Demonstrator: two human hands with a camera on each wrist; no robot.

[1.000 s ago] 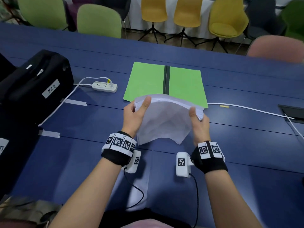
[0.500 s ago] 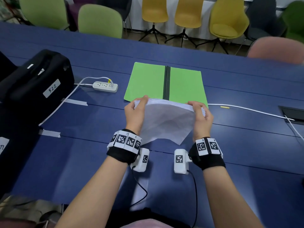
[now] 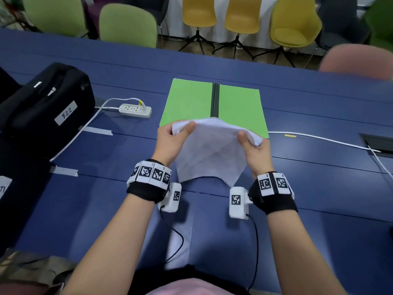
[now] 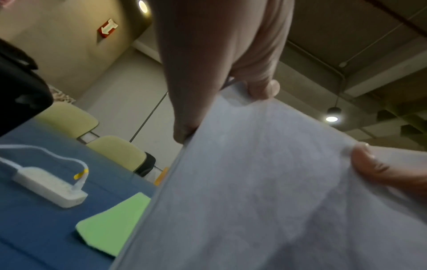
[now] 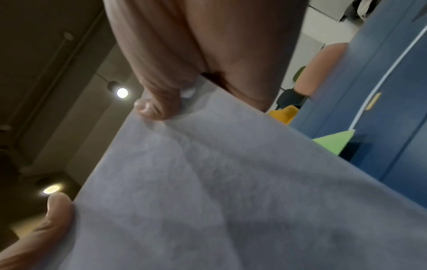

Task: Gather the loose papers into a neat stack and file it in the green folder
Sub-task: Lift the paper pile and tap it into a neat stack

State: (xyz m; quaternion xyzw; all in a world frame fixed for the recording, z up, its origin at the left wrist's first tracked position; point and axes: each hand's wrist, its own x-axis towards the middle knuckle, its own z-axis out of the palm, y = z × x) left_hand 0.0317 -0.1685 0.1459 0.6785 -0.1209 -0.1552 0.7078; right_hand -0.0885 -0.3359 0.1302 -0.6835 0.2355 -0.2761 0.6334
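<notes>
A bundle of white papers (image 3: 209, 152) is held above the blue table, its sheets uneven at the lower edge. My left hand (image 3: 172, 141) grips its upper left corner, thumb on the near face. My right hand (image 3: 254, 149) grips the upper right corner the same way. Both wrist views are filled by the papers (image 4: 265, 191) (image 5: 219, 191) pinched between thumb and fingers. The green folder (image 3: 191, 103) lies open and flat just beyond the papers, a dark spine down its middle; corners of the folder (image 4: 110, 226) (image 5: 332, 144) show in the wrist views.
A white power strip (image 3: 135, 110) with its cable lies left of the folder. A black bag (image 3: 44, 101) sits at the far left. A white cable (image 3: 319, 138) runs right toward a table hatch (image 3: 378, 144). Chairs line the far edge.
Both hands have carried the papers slightly forward, toward the folder, and the bundle's top edge now arches up in the middle. Grips are unchanged.
</notes>
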